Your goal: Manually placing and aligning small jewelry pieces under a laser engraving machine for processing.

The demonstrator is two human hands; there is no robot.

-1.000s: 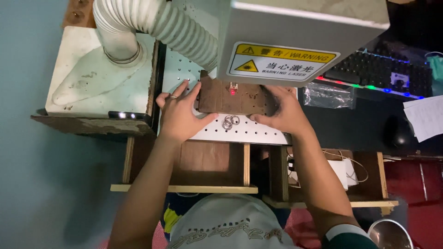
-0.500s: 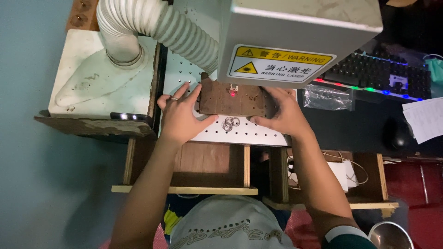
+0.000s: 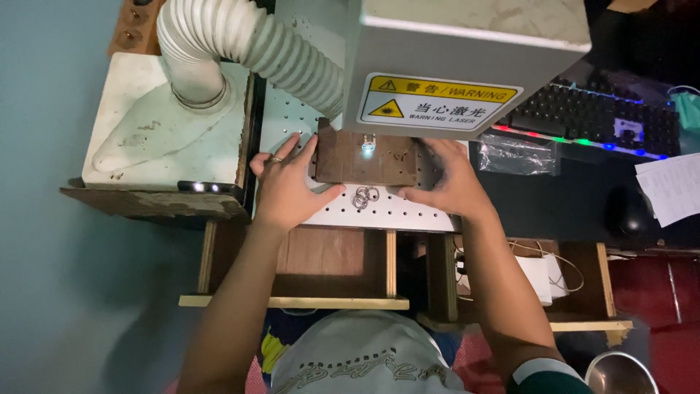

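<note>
A dark brown wooden block [image 3: 364,159] lies on a white perforated plate [image 3: 394,211] under the grey laser head [image 3: 467,66]. My left hand [image 3: 288,182] grips the block's left edge, with a ring on one finger. My right hand [image 3: 448,182] holds its right side. A small metal piece [image 3: 368,143] stands on the block with a bright spot of light on it. Several small metal rings [image 3: 363,197] lie on the plate just in front of the block, between my two hands.
A white ribbed hose [image 3: 240,51] runs from a white funnel hood [image 3: 160,131] on the left. A backlit keyboard [image 3: 590,120], a plastic bag [image 3: 519,155], a dark mouse [image 3: 631,211] and papers [image 3: 671,188] lie to the right. A wooden frame [image 3: 292,300] is below the plate.
Both hands remain on the wooden block. The spot of light on the block has turned from red to bright white-blue. The view shifted slightly.
</note>
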